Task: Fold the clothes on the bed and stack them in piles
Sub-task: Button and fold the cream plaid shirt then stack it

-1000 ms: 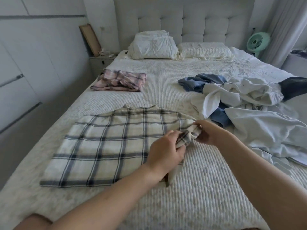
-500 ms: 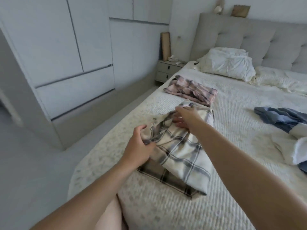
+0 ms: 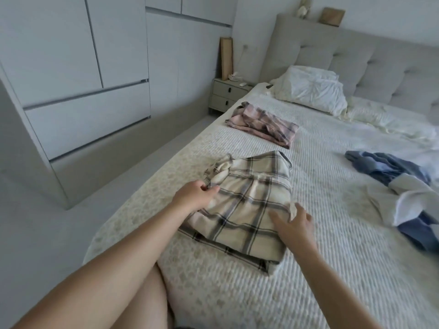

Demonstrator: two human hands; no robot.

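Observation:
A cream plaid garment (image 3: 247, 203) with dark stripes lies folded in half near the bed's left edge. My left hand (image 3: 193, 195) pinches its bunched left edge. My right hand (image 3: 293, 222) lies flat with spread fingers on its right side. Farther up the bed (image 3: 332, 257) sits a folded pink plaid garment (image 3: 263, 123). A loose heap of blue and white clothes (image 3: 399, 186) lies unfolded at the right.
White pillows (image 3: 311, 90) lean against the grey tufted headboard (image 3: 370, 60). A small nightstand (image 3: 228, 95) stands left of the bed, beside white wardrobe doors (image 3: 78, 79). The floor runs along the bed's left side. My bare knee (image 3: 152, 302) shows at the bottom.
The plaid garment's right half has been folded over to the left. My right hand has let go and come back to its right side, now flat. My view turned left.

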